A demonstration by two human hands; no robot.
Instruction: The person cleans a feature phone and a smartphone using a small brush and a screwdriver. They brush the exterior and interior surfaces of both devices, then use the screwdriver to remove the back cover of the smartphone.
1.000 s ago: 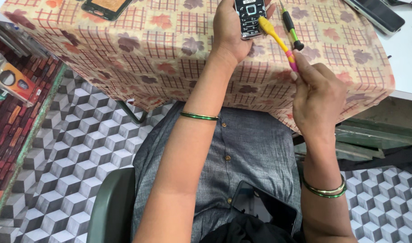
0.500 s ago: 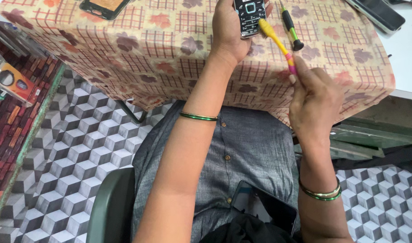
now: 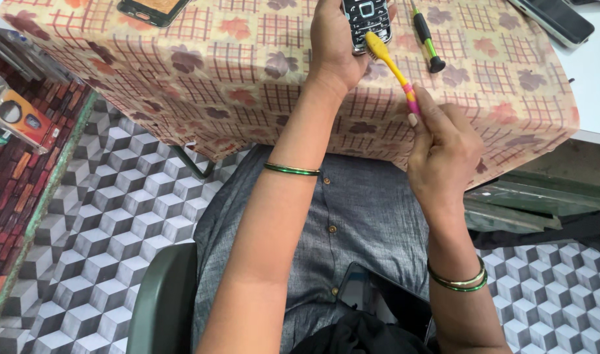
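Slightly shifted since the earlier frame: the toothbrush point(image 3: 392, 65) head is now laid against the keypad phone's point(image 3: 365, 19) lower edge, right hand point(image 3: 444, 151) drawn a bit nearer the table's front edge.

Head view: one keypad phone is gripped by the left hand point(image 3: 336, 46); one yellow toothbrush is pinched by its pink end in the right hand. One green-handled screwdriver point(image 3: 426, 36) is seen beside the phone, two more phones at the far corners. Table point(image 3: 247, 85) is covered with leaf-patterned cloth; floor is cube-patterned tile.
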